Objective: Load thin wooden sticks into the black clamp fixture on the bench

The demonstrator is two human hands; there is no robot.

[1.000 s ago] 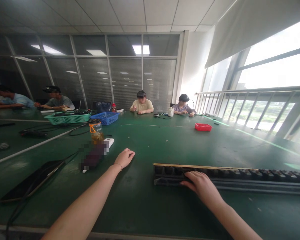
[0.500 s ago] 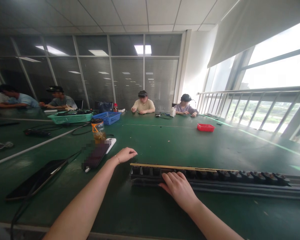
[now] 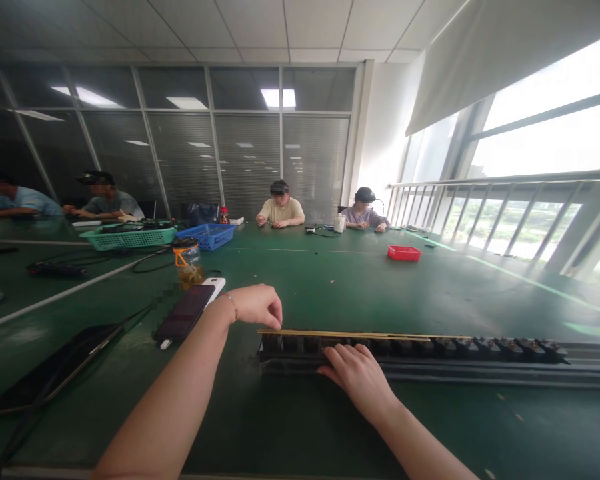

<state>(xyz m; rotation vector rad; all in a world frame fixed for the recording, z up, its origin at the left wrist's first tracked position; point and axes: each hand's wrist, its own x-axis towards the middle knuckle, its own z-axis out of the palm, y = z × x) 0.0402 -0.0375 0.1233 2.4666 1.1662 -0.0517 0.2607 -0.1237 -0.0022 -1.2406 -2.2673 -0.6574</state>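
A long black tray strip with a row of small pockets and a thin tan rail along its top edge lies across the green table in front of me. My right hand lies on its left part, fingers stretched flat over the pockets. My left hand is at the strip's left end, fingers curled, fingertips touching the tan rail. I cannot see anything held in it.
A phone and a dark tablet lie at my left, with a jar behind. Green and blue baskets and a red tray stand farther off. Several people sit at the far side and left.
The strip has slid left across the table under my right hand. My left hand has moved from the bare table onto the strip's left end and curled its fingers.
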